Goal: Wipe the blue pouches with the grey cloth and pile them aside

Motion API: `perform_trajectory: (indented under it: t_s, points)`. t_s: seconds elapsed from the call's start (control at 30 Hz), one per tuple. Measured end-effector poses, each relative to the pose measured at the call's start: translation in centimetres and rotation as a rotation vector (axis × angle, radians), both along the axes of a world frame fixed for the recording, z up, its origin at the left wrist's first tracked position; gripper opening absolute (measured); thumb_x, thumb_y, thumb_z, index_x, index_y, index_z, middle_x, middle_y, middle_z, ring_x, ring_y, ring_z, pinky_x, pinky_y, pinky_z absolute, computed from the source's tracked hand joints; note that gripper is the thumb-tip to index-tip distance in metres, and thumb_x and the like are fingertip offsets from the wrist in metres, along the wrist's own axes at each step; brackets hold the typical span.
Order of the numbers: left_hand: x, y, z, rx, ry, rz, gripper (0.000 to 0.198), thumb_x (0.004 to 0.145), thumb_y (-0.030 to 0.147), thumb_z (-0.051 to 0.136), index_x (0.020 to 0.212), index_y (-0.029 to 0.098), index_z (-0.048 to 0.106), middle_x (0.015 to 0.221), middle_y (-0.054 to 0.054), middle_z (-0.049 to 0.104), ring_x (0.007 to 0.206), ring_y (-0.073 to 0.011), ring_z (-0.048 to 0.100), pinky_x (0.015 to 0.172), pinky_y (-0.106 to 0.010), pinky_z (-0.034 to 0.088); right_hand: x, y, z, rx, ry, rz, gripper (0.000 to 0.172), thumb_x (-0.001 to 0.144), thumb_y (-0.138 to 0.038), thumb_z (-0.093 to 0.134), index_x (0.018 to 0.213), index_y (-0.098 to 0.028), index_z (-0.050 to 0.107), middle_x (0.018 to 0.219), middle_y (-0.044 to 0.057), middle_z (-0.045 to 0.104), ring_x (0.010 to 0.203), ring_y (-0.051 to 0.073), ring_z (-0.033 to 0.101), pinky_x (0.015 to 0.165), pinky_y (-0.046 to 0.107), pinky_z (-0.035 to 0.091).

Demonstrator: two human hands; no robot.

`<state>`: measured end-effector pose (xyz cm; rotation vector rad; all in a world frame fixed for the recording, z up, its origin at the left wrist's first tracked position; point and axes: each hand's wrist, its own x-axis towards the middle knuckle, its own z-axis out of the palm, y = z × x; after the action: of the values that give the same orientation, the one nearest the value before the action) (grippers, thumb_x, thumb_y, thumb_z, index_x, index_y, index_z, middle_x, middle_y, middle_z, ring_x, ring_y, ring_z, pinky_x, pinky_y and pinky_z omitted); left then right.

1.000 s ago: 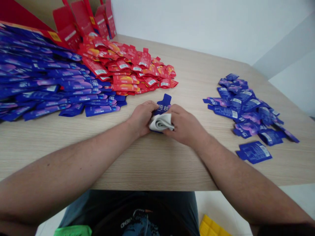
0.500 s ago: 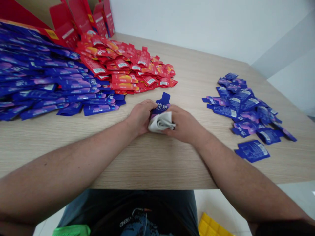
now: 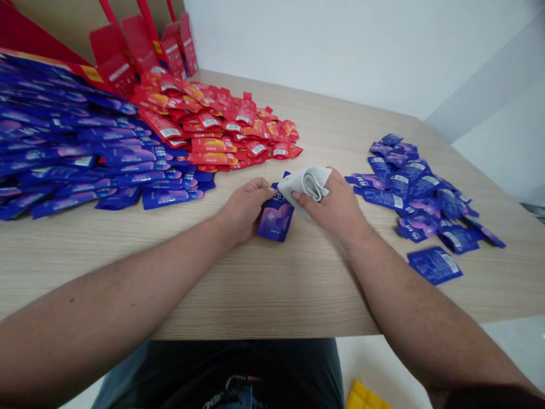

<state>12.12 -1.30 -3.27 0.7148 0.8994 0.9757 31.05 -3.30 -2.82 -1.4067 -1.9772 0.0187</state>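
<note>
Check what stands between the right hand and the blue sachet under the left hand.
Only the folded white cloth, gripped in the right hand, is between them; its edge overlaps the sachet's upper part. The blue sachet lies on the wood-grain table, held by the left hand. Nothing else visible is in the way.

Wood-grain table (image 3: pixel 272 295) — red sachets (image 3: pixel 213 136), blue sachets (image 3: pixel 80 153), smaller blue pile (image 3: pixel 413 187)

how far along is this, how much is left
The smaller pile of blue sachets on the right looks done. In hand: the left hand pins one blue sachet to the table, the right hand presses a white cloth on it. Left: a far bigger blue heap and a red heap, so most looks undone.
</note>
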Motion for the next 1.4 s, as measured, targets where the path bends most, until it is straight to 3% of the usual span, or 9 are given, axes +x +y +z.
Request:
perform_trajectory:
  t_s: [0.13, 0.23, 0.37, 0.5, 0.67, 0.7, 0.9, 1.13, 1.4]
  points:
    - [0.0, -0.3, -0.4, 0.114, 0.032, -0.086, 0.017, 0.075, 0.009, 0.063, 0.069, 0.02, 0.052, 0.056, 0.005, 0.049, 0.046, -0.0103, 0.045, 0.045, -0.02, 0.035, 0.4, 0.3, -0.2, -0.016, 0.1, -0.041, 0.034, 0.087, -0.05, 0.071, 0.106, -0.022, 0.069, 0.102, 0.009, 0.072, 0.098, 0.03, 0.066, 0.087, 0.046, 0.055]
    - [-0.1, -0.4, -0.5, 0.118, 0.037, -0.095, 0.016, 0.076, 0.011, 0.064, 0.071, 0.02, 0.052, 0.056, 0.005, 0.049, 0.046, -0.0104, 0.045, 0.045, -0.02, 0.036, 0.3, 0.2, -0.3, -0.032, 0.168, -0.094, 0.037, 0.087, -0.05, 0.07, 0.11, -0.021, 0.068, 0.109, 0.011, 0.073, 0.101, 0.031, 0.067, 0.09, 0.049, 0.055]
    - [-0.1, -0.4, -0.4, 0.125, 0.017, -0.1, 0.019, 0.075, 0.011, 0.069, 0.07, 0.02, 0.052, 0.058, 0.004, 0.053, 0.048, -0.01, 0.047, 0.047, -0.02, 0.037, 0.2, 0.1, -0.4, -0.091, 0.144, 0.013, 0.04, 0.085, -0.056, 0.072, 0.106, -0.022, 0.069, 0.104, 0.009, 0.073, 0.098, 0.03, 0.068, 0.088, 0.049, 0.056]
    - [0.0, -0.3, -0.2, 0.092, 0.038, -0.064, 0.019, 0.077, 0.01, 0.063, 0.067, 0.02, 0.051, 0.054, 0.005, 0.047, 0.044, -0.0095, 0.042, 0.044, -0.02, 0.033, 0.0, 0.0, -0.1, -0.024, 0.158, -0.078, 0.034, 0.087, -0.049, 0.071, 0.107, -0.022, 0.069, 0.106, 0.01, 0.072, 0.101, 0.03, 0.067, 0.089, 0.048, 0.055]
    - [-0.3, 0.1, -0.3, 0.08, 0.053, -0.012, 0.017, 0.076, 0.009, 0.063, 0.067, 0.019, 0.052, 0.055, 0.004, 0.048, 0.045, -0.0098, 0.043, 0.044, -0.021, 0.034, -1.5, -1.2, 0.3, -0.221, -0.066, 0.39, 0.017, 0.086, -0.039, 0.075, 0.093, -0.024, 0.07, 0.094, 0.004, 0.07, 0.093, 0.023, 0.066, 0.082, 0.037, 0.055]
    - [-0.3, 0.3, -0.4, 0.076, 0.051, 0.002, 0.018, 0.078, 0.009, 0.062, 0.067, 0.019, 0.052, 0.054, 0.004, 0.048, 0.045, -0.0099, 0.043, 0.043, -0.021, 0.035, -1.5, -1.2, 0.3, -0.233, -0.089, 0.412, 0.015, 0.085, -0.036, 0.076, 0.092, -0.024, 0.07, 0.094, 0.004, 0.07, 0.093, 0.023, 0.066, 0.083, 0.036, 0.055]
    - [-0.4, 0.9, 0.1, -0.037, -0.021, 0.041, 0.015, 0.089, 0.013, 0.058, 0.076, 0.02, 0.053, 0.06, 0.003, 0.054, 0.046, -0.0112, 0.051, 0.045, -0.022, 0.045, 1.5, 0.8, 0.1, 0.021, 0.2, -0.175, 0.031, 0.085, -0.044, 0.072, 0.105, -0.02, 0.069, 0.105, 0.011, 0.073, 0.1, 0.031, 0.067, 0.091, 0.05, 0.055]
    - [-0.9, 0.8, 0.4, -0.069, -0.06, -0.075, 0.008, 0.089, 0.023, 0.063, 0.085, 0.019, 0.058, 0.067, 0.0, 0.062, 0.052, -0.0141, 0.059, 0.049, -0.026, 0.054, -0.9, -0.3, -1.3, -0.203, 0.364, 0.137, 0.036, 0.082, -0.052, 0.075, 0.103, -0.023, 0.07, 0.103, 0.007, 0.077, 0.096, 0.027, 0.072, 0.084, 0.045, 0.059]
    - [0.3, 0.1, -1.0, 0.136, -0.013, 0.017, 0.024, 0.066, 0.016, 0.077, 0.084, 0.02, 0.061, 0.068, 0.002, 0.066, 0.058, -0.0135, 0.06, 0.057, -0.026, 0.053, -1.9, -0.9, -1.3, -0.097, 0.337, 0.077, 0.038, 0.085, -0.055, 0.074, 0.107, -0.024, 0.071, 0.106, 0.008, 0.077, 0.099, 0.028, 0.071, 0.088, 0.047, 0.059]
